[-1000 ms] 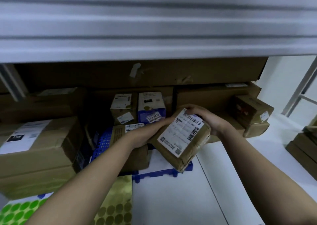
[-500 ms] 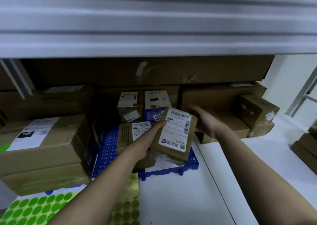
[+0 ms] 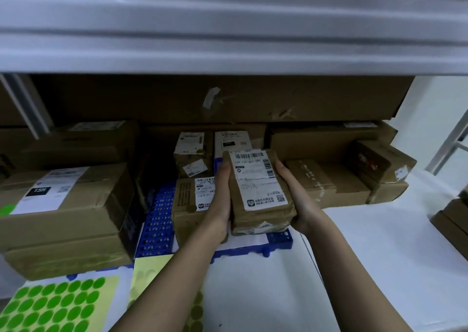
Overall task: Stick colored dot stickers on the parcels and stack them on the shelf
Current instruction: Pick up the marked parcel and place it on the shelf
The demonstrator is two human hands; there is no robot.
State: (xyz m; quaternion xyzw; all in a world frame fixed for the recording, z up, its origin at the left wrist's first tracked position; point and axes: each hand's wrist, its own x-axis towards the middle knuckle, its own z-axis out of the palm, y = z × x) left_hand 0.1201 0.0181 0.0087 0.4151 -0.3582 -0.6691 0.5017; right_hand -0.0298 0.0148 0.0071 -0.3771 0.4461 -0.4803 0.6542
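A small brown parcel with a white shipping label sits between both of my hands over the blue plastic pallet. My left hand lies flat along its left side. My right hand cups its right side and near corner. Another labelled parcel stands just left of my left hand. A sheet of green dot stickers lies at the bottom left, and a yellow-olive sticker sheet lies beside it, partly under my left forearm.
Large cardboard boxes are stacked at the left, one with a green dot. Two small parcels stand at the back, flat boxes at the right. A shelf board hangs overhead. The white surface spreads right.
The parcel has turned from tilted to nearly flat, label up, and moved back over the pallet. My right hand, which had let go half a second ago, holds its right side again.
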